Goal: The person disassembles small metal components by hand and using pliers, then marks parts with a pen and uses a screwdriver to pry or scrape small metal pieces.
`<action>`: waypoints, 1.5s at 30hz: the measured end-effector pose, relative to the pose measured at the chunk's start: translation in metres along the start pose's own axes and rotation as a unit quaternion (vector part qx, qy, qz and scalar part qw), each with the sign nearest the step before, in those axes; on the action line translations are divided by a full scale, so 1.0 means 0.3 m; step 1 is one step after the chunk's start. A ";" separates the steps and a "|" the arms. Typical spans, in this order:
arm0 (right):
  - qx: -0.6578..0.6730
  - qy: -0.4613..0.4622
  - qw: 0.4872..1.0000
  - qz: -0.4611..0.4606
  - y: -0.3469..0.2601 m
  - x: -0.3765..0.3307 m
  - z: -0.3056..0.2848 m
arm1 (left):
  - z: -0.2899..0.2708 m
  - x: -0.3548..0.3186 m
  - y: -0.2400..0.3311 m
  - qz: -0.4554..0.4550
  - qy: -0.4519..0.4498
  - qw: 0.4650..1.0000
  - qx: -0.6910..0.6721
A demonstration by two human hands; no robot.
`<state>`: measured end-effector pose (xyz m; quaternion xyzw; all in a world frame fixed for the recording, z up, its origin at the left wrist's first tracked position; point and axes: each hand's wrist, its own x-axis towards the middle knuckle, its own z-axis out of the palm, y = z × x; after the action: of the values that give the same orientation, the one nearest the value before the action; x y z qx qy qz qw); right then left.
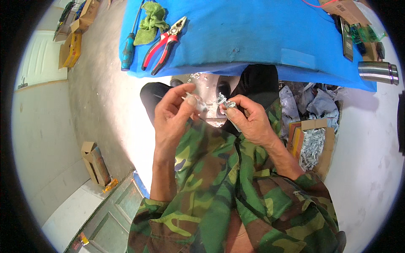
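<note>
Above my lap, between my knees, both hands are raised close together. My left hand (pixel 174 110) is closed, pinching a small whitish piece (pixel 199 102) between thumb and fingers; its kind is too blurred to tell. A short gap away, my right hand (pixel 252 120) pinches a small silvery metal part (pixel 230 104) with a pale jagged end (pixel 221 99) pointing toward the left hand. Bright light behind the pieces washes out their edges, and the two appear apart from each other.
On the blue-covered table (pixel 236 38) ahead lie red-and-black pliers (pixel 161 49), a teal-handled screwdriver (pixel 128 52) and a green cloth (pixel 150 23). A steel flask (pixel 377 72) is at the right edge. Beside my right knee stands a cardboard box of silvery metal pieces (pixel 312 147), near grey plastic bags (pixel 318 101).
</note>
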<state>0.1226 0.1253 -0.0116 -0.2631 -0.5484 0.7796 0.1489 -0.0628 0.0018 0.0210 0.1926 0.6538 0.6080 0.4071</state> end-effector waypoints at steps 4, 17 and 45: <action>-0.025 -0.001 1.000 0.016 -0.025 -0.016 -0.018 | 0.025 -0.015 -0.025 -0.031 -0.073 0.997 0.018; -0.173 0.058 0.978 -0.099 -0.058 -0.073 -0.008 | 0.111 -0.045 -0.054 0.005 -0.125 0.992 0.002; -0.232 0.140 0.958 -0.096 -0.016 -0.102 -0.012 | 0.162 -0.035 -0.163 0.072 -0.060 0.992 0.079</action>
<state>0.1494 0.1138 -0.0006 -0.3434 -0.7102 0.5686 0.2333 -0.0074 0.0159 -0.0189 0.3070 0.6583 0.5698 0.3843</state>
